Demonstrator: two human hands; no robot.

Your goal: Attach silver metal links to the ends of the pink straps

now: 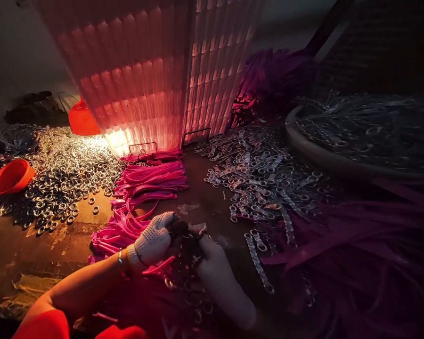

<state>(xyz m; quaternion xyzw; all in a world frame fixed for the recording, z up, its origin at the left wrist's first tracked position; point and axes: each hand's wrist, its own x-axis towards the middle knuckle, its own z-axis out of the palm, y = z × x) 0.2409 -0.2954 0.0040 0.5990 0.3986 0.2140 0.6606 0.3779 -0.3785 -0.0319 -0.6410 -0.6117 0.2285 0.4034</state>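
Note:
In the head view, my left hand (155,239), in a white dotted glove, is closed at the lower middle, beside a pink strap end (159,267). My right hand (212,254) is closed close beside it, in shadow. Dark shapes between the two hands hide what the fingers hold. Just beyond my left hand lies a row of pink straps (151,179). Metal rings (198,315) lie below the hands, partly in darkness.
A pile of metal rings (74,165) and a red bowl (12,176) are at left. Ridged translucent panels (155,84) stand behind. Metal pull pieces (257,174), purple straps (339,230) and a heaped round container (314,148) lie right. A red lamp (83,118) glows behind the rings.

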